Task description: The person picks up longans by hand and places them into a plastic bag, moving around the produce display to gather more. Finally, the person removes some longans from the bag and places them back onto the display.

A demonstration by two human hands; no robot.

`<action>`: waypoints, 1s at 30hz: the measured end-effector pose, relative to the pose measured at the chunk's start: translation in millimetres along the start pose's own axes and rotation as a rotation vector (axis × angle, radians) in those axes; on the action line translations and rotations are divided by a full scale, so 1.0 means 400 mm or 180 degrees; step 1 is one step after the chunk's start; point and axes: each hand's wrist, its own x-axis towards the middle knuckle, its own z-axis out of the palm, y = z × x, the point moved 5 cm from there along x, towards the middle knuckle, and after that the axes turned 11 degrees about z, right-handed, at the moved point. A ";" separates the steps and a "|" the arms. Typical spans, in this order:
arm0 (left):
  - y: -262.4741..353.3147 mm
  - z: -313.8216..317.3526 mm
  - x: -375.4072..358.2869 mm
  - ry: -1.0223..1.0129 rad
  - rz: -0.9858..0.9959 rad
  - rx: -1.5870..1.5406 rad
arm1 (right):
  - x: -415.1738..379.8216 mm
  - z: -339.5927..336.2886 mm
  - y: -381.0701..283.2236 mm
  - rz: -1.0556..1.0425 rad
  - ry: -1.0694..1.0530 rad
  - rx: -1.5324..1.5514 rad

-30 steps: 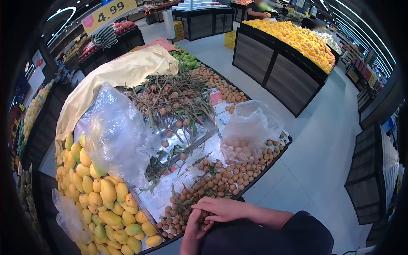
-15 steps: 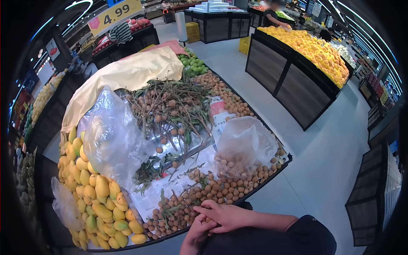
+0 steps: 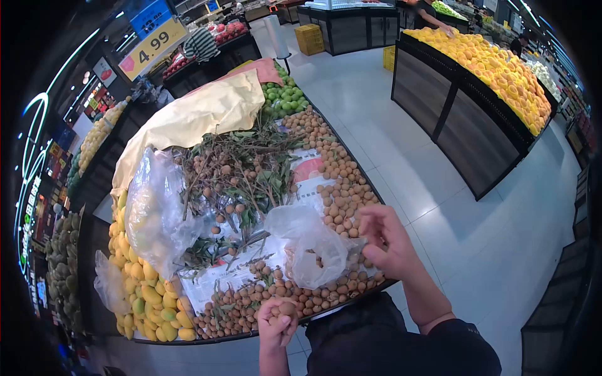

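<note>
Near the front edge of the fruit stand, my left hand (image 3: 276,321) is closed around brown longans (image 3: 288,309), with one showing between thumb and fingers. My right hand (image 3: 390,245) is raised over the stand's right edge, thumb and curled fingers apart. A narrow end of the clear plastic bag (image 3: 318,250) reaches toward its thumb. Brown longans show through this bag, which sits on loose longans (image 3: 342,202) along the stand's edge. Behind it lies a heap of longan branches (image 3: 235,166) with leaves and some fruit, on newspaper (image 3: 216,282).
Yellow mangoes (image 3: 150,297) fill the left side, beside a large filled plastic bag (image 3: 153,213). A cream cloth (image 3: 194,109) and green fruit (image 3: 285,97) lie at the back. Across the aisle, a person's arm (image 3: 438,24) reaches over a stand of orange fruit (image 3: 489,69).
My hands were together and have separated: the right one rose up and right, the left now holds longans. The clear bag looks flatter and more crumpled. My view has turned somewhat.
</note>
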 end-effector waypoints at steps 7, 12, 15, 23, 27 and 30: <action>0.161 0.288 0.189 -0.1054 0.1607 0.2022 | 0.100 0.119 0.090 0.0641 -0.0961 -0.1082; 0.076 0.389 0.261 -0.1904 0.1061 0.3929 | 0.064 0.132 0.134 0.0775 -0.1332 0.0730; 0.040 0.348 0.266 -0.1939 0.0583 0.4343 | 0.057 0.106 0.127 0.0400 -0.1026 -0.0668; 0.055 0.265 0.244 -0.1325 0.0142 0.4811 | 0.067 0.114 0.154 0.0437 -0.0775 -0.1429; 0.090 0.305 0.229 -0.1293 0.0667 0.5448 | 0.064 0.097 0.133 0.0482 -0.1034 -0.0722; 0.133 0.407 0.215 -0.1433 0.1111 0.5367 | 0.048 0.098 0.115 -0.0459 -0.0641 -0.0494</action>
